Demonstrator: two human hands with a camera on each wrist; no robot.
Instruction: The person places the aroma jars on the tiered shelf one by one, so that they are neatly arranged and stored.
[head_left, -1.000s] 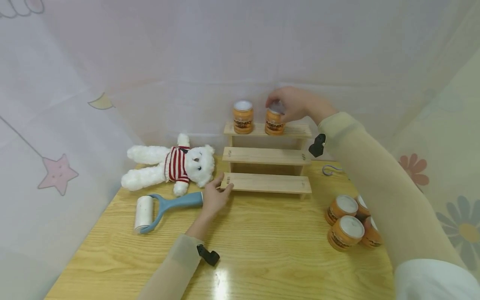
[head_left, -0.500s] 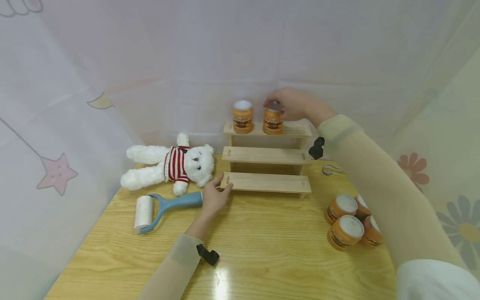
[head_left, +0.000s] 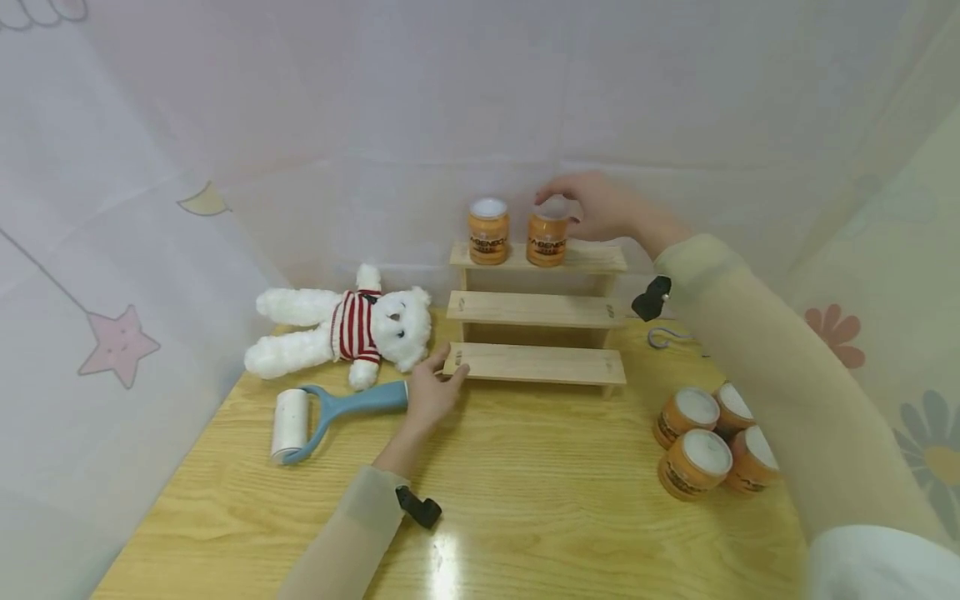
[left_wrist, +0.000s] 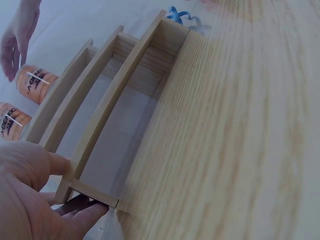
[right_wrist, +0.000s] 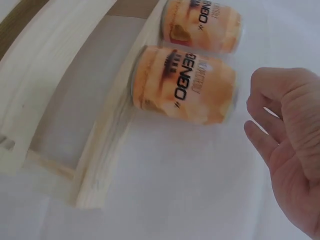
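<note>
Three-tier wooden stand (head_left: 536, 309), stepped, at the far side of the desk (head_left: 525, 467), before a pale printed cloth (head_left: 337, 92); left hand (head_left: 432, 395) at the left end of its lowest board, grip pinching that end between thumb and fingers; two orange cans with pale tops, upright on the top board, a gap between them: left can (head_left: 488, 237) toward the left end, right can (head_left: 547, 239) about midway along; both lettered in dark capitals, "BENBO" legible, the mark before it unclear and the smaller print too fine to read; right hand (head_left: 602, 205) just beside the top of the right can, apart from it, grip loosely curled and holding nothing; four more orange cans (head_left: 694, 465), clustered upright on the right of the desk, their dark lettering seen too obliquely to read; white plush bear (head_left: 353, 329) in red-and-white striped top, lying left of the stand; roller (head_left: 367, 403), blue handle, white cylinder, nearer than the bear; purple hook-shaped item (head_left: 662, 336), right of the stand, partly hidden by the right sleeve (head_left: 780, 358).
</note>
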